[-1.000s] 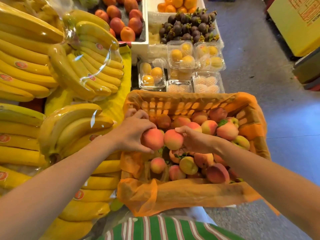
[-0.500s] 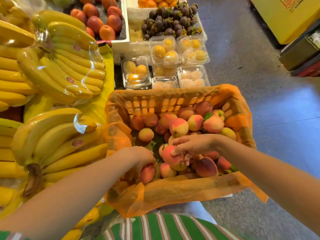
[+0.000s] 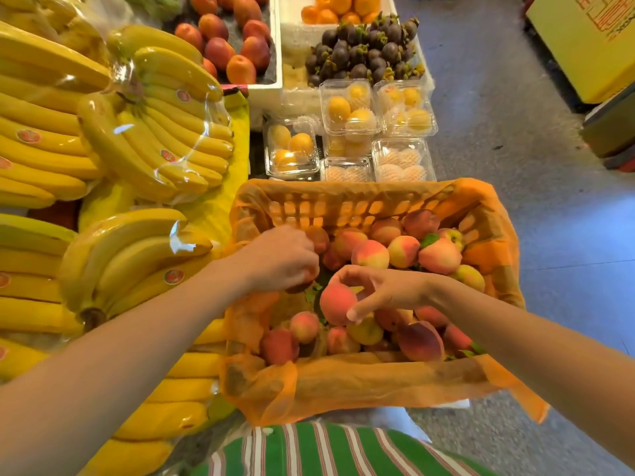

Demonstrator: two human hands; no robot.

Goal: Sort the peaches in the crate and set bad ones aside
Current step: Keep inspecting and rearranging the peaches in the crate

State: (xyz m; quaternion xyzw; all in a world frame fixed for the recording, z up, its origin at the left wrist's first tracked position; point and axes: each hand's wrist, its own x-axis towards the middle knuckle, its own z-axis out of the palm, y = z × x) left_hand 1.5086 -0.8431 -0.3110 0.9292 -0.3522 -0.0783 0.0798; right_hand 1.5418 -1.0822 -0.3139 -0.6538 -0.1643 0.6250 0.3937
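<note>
An orange plastic crate [image 3: 347, 207] lined with orange wrap holds several pink-yellow peaches. One group lies at the back right [image 3: 405, 250] and another along the near side [image 3: 304, 326]. My right hand [image 3: 385, 292] holds a pink peach [image 3: 336, 304] between thumb and fingers above the middle of the crate. My left hand [image 3: 278, 261] is curled down over the left part of the crate, closed on a darker peach [image 3: 302, 286] that is mostly hidden under the fingers.
Wrapped banana bunches [image 3: 137, 132] fill the table to the left of the crate. Clear boxes of yellow fruit [image 3: 347, 108] stand just behind it, with mangosteens [image 3: 364, 53] and red-orange fruit [image 3: 237, 39] farther back. Grey floor lies to the right.
My left hand moved from the crate's near-left corner up to its left middle. My right hand lifted a pink peach off the near pile and holds it higher.
</note>
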